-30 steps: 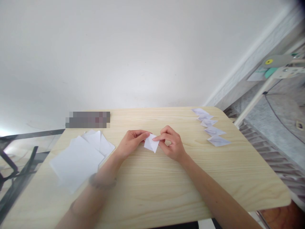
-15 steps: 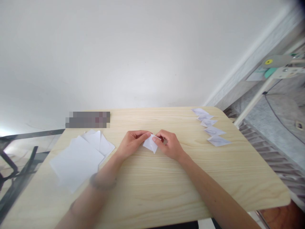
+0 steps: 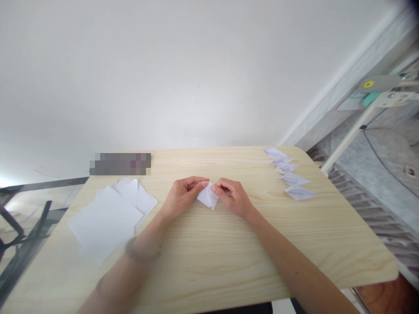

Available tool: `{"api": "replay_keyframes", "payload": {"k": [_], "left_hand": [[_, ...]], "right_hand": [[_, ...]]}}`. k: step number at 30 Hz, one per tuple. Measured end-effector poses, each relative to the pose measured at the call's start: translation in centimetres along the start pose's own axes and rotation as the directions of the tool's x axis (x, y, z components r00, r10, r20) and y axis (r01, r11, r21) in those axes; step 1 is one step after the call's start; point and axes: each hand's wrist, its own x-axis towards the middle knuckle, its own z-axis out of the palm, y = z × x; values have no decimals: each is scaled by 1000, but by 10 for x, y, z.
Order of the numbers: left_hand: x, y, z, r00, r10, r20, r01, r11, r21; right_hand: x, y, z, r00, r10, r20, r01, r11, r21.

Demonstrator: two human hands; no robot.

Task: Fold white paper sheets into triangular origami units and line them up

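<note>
A small piece of folded white paper (image 3: 207,197), with creased flaps and a point toward me, is held between both hands near the middle of the table. My left hand (image 3: 183,195) pinches its upper left edge between thumb and fingers. On the other side, my right hand (image 3: 233,197) grips the upper right edge, thumb on top. The fingers behind the paper are partly hidden. A bracelet circles my left wrist.
Loose white sheets (image 3: 111,213) overlap on the left of the wooden table (image 3: 209,261). Several folded paper pieces (image 3: 299,192) form a row at the right. A pixelated area (image 3: 121,164) covers something at the back left. Behind the table rises a white wall (image 3: 196,78).
The right thumb has shifted slightly up and outward along the paper, and its right flap now shows more. Both hands keep their hold in nearly the same place.
</note>
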Motion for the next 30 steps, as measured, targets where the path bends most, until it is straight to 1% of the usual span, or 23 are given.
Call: {"api": "replay_keyframes", "payload": {"k": [3, 5, 8, 11, 14, 17, 19, 21, 23, 25, 28, 30], "left_hand": [[-1, -1, 0, 998, 42, 37, -37, 990, -137], [-1, -1, 0, 995, 101, 24, -97, 985, -142], [-3, -1, 0, 988, 153, 38, -151, 988, -37], [-4, 0, 1, 987, 147, 56, -152, 985, 79], [-4, -1, 2, 987, 159, 1, -156, 973, 167], [-4, -2, 3, 979, 183, -88, -165, 970, 181], [-4, -2, 2, 973, 175, -148, -156, 979, 134], [-3, -2, 2, 969, 161, -187, -156, 987, 40], [-2, -1, 3, 967, 149, -209, -165, 984, -63], [-2, 0, 4, 968, 125, -219, -156, 979, -133], [-1, 1, 4, 971, 85, -225, -126, 976, -176], [-1, 1, 4, 972, 74, -224, -115, 978, -176]], "right_hand": [[0, 3, -1, 997, 64, -47, -59, 994, 89], [1, 5, -2, 993, 93, -79, -82, 987, 136], [1, 5, -2, 989, 113, -92, -96, 980, 174], [1, 4, -2, 989, 117, -89, -99, 977, 191], [1, 4, -3, 988, 121, -90, -104, 978, 181], [1, 5, -4, 989, 124, -81, -107, 977, 185], [1, 5, -4, 991, 112, -67, -98, 977, 189], [1, 4, -5, 994, 93, -58, -81, 979, 187], [1, 4, -4, 996, 77, -54, -66, 981, 182], [2, 4, -4, 996, 70, -54, -59, 982, 180], [1, 5, -3, 996, 76, -55, -64, 980, 190], [1, 5, -4, 996, 79, -47, -68, 976, 205]]}}
